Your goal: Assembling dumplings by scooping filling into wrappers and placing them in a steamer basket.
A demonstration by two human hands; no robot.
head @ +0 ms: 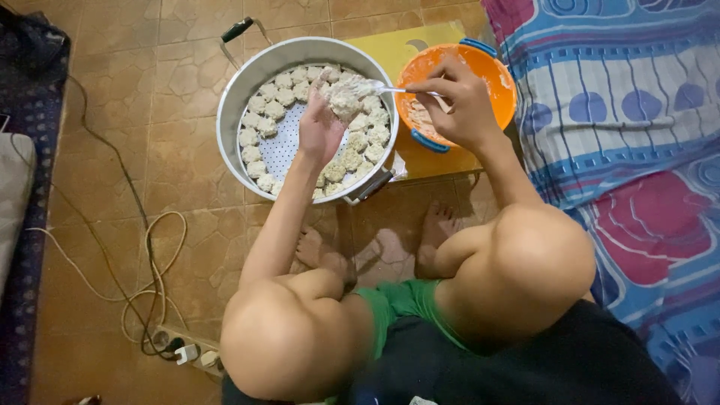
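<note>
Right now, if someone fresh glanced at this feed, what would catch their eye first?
Most likely the big round steamer pot on the tiled floor, its perforated tray ringed with pale dumplings. Above it the left hand cups a lump of filling while the right hand presses a fork into it. Just right of the pot sits a bright orange bowl on a yellow board.

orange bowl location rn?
Head view, upper right of centre: the orange bowl sits on a yellow board, right of the steamer pot, under the right hand and beside the patterned bedding.
</note>
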